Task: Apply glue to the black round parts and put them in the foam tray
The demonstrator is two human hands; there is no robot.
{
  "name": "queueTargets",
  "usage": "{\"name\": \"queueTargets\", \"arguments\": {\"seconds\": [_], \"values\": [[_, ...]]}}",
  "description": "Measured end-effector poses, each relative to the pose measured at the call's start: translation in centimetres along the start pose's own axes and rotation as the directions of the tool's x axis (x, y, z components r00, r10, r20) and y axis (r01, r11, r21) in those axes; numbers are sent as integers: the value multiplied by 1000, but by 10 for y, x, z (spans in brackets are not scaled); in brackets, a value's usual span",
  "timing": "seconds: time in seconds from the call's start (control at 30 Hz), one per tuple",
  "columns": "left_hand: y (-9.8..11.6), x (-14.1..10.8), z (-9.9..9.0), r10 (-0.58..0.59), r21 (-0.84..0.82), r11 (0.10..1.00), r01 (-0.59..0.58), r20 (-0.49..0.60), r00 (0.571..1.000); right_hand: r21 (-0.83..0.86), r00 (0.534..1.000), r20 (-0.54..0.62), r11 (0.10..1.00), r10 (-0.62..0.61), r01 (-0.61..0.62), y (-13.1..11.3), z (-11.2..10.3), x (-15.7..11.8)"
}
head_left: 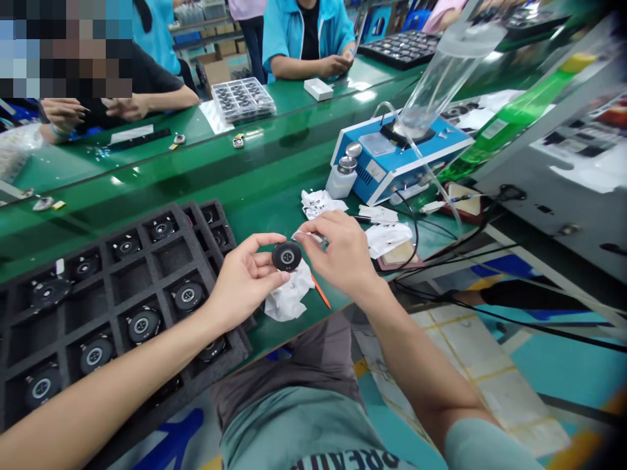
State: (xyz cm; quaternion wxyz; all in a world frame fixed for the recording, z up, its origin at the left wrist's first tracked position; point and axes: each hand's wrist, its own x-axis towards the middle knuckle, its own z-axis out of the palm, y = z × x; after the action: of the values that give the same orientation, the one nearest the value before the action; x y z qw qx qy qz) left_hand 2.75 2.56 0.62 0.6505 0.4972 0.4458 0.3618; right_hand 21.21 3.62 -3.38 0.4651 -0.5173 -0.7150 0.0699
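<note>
My left hand (pixel 247 277) holds a round black smartwatch body (pixel 287 257) by its edge between fingers and thumb. Its back, with a ring and small metal contacts, faces up toward me. Close to its upper right edge, my right hand (pixel 343 251) is closed in a pinch on a small white piece (pixel 296 235), too small to name surely. Beneath the hands lies a crumpled white tissue (pixel 289 300), with an orange pointed stick (pixel 321 292) beside it. Left of my hands, a black foam tray (pixel 200 256) carries several similar watch bodies (pixel 144 324) in its compartments.
A blue machine (pixel 386 163) with a clear cylinder stands behind, beside a pump bottle (pixel 341 176) and a green bottle (pixel 519 124). Black cables (pixel 490 314) hang at the right. Co-workers sit across the green bench (pixel 274 153), near a clear compartment tray (pixel 243 101).
</note>
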Motion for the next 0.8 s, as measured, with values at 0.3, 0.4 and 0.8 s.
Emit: {"name": "queueTargets", "arguments": {"seconds": [0.3, 0.4, 0.8], "values": [[-1, 1, 2, -34, -52, 998, 35, 7, 999, 198, 994, 24, 975, 102, -105, -13, -20, -27], [0, -1, 2, -36, -35, 999, 37, 18, 999, 164, 992, -41, 980, 120, -112, -26, -10, -27], [2, 0, 5, -19, -20, 1000, 19, -15, 1000, 286, 930, -118, 908, 349, -305, -28, -5, -26]]}}
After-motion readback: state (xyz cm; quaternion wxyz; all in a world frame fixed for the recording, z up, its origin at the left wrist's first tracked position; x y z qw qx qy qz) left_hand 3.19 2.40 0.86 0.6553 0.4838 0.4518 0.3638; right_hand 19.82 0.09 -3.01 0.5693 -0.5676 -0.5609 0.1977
